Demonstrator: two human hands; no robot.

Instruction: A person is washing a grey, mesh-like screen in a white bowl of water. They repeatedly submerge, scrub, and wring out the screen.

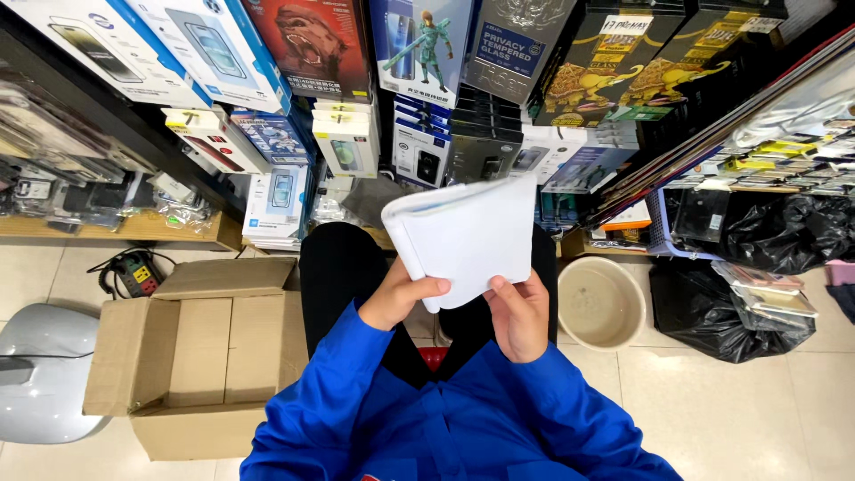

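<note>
Nearest are the blue sleeves, and above them both hands grip one thing. The left hand [403, 301] is closed with its thumb pressed on the lower left edge of the white folded stack of paper sheets [468, 239]; the right hand [519, 312] clasps the bottom edge, thumb on top. The stack rises toward twelve o'clock from the hands. At nine o'clock an open brown cardboard box [200, 356] sits on the floor; at three, a beige round plastic basin [599, 301]. Beyond, stacked boxes of phone accessories [419, 107].
</note>
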